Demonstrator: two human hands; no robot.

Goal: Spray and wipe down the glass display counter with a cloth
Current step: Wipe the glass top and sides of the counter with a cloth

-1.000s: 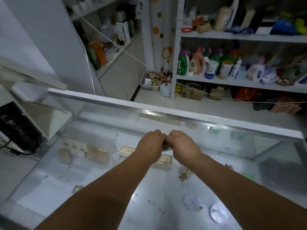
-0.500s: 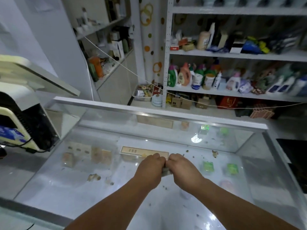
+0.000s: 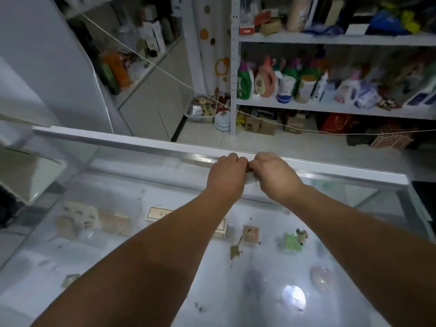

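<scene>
i read the head view as dim and cool-toned, lit from overhead. one round glare spot (image 3: pixel 293 300) burns out on the glass desk (image 3: pixel 118 138) at lower right. the shelves (image 3: pixel 330 38) are soft with motion blur. straight edges bow toward the frame borders. foreground detail is underexposed and slightly smeared.

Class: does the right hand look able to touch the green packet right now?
Probably not: the green packet seems to lie beneath the glass top, while the right hand, gripping the cloth, is above it.
</scene>
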